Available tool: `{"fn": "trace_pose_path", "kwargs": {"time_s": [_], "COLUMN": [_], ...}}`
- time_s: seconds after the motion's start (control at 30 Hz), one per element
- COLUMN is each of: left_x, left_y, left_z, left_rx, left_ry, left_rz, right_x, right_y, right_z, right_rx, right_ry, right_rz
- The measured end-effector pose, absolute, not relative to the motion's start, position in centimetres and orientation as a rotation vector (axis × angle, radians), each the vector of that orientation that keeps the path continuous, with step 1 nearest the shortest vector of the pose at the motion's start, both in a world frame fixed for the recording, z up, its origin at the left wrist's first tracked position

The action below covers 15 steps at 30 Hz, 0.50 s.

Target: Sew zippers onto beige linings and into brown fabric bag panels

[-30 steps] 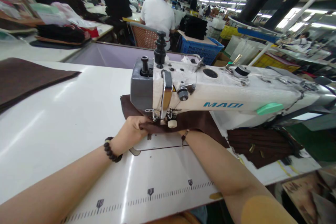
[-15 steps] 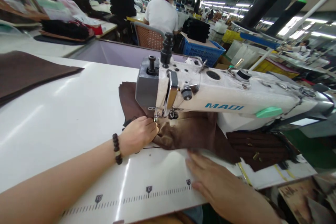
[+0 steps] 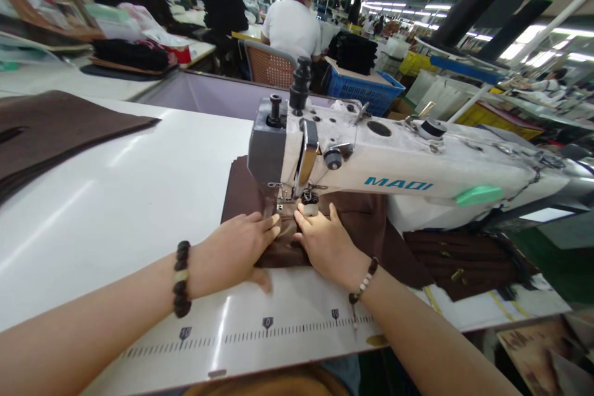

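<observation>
A white sewing machine (image 3: 394, 167) stands on the white table (image 3: 139, 198). A brown fabric piece (image 3: 362, 223) lies under its needle and presser foot (image 3: 290, 203). My left hand (image 3: 239, 247) rests flat on the fabric just left of the needle, fingers stretched forward. Just right of the needle my right hand (image 3: 325, 241) presses flat on the same fabric, fingers pointing at the foot. Both wrists wear bead bracelets.
A stack of brown fabric (image 3: 55, 130) lies at the table's left. Brown pieces with metal parts (image 3: 464, 260) lie at the right, under the machine's arm. A ruler scale (image 3: 260, 331) runs along the front edge. A person in white (image 3: 292, 25) sits beyond, beside a blue basket (image 3: 359, 83).
My right hand moved up from the front edge onto the fabric beside the needle. The bunched fabric now lies flatter, and my left hand has spread flat.
</observation>
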<state>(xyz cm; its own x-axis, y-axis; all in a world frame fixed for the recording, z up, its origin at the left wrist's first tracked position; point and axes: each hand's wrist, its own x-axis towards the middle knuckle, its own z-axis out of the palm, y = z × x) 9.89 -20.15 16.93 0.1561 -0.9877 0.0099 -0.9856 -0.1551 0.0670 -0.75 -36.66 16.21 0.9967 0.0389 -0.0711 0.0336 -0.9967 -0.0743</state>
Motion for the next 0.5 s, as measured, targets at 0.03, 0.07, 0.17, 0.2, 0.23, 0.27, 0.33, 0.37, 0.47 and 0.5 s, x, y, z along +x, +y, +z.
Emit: {"fn": "trace_pose_path", "kwargs": {"time_s": [0.03, 0.07, 0.17, 0.2, 0.23, 0.27, 0.33, 0.37, 0.47, 0.5], "left_x": [10.1, 10.4, 11.2, 11.2, 11.1, 10.9, 10.4, 10.1, 9.9, 10.0], "left_y": [-19.9, -19.7, -19.8, -19.9, -20.1, -20.2, -20.3, -20.2, -19.6, -19.3], "left_z": [17.5, 18.1, 19.0, 18.9, 18.6, 18.1, 16.7, 15.9, 13.8, 13.3], "left_rx": [2.303, 2.244, 2.099, 2.125, 2.19, 2.277, 2.421, 2.453, 2.406, 2.38], "left_ry": [-2.023, -2.04, -2.03, -1.99, -1.936, -1.873, -1.784, -1.779, -1.85, -1.869], "left_rz": [-0.171, -0.288, -0.516, -0.527, -0.494, -0.42, -0.211, -0.11, 0.098, 0.133], "right_x": [-1.0, -1.2, -1.2, -1.2, -1.2, -1.3, -1.5, -1.7, -2.0, -2.1], "right_y": [-36.3, -36.0, -35.3, -35.3, -35.4, -35.5, -35.9, -36.0, -36.1, -35.9], "right_z": [16.1, 16.1, 15.7, 15.4, 15.2, 15.0, 14.8, 14.7, 14.8, 14.8], "right_rx": [-3.088, -3.093, -3.037, -3.013, -2.993, -2.976, -2.955, -2.95, -2.959, -2.969], "right_ry": [-0.037, -0.016, 0.062, 0.075, 0.074, 0.063, 0.036, 0.03, 0.044, 0.059], "right_rz": [0.104, 0.101, 0.065, 0.036, 0.012, 0.001, 0.0, 0.005, 0.014, 0.017]}}
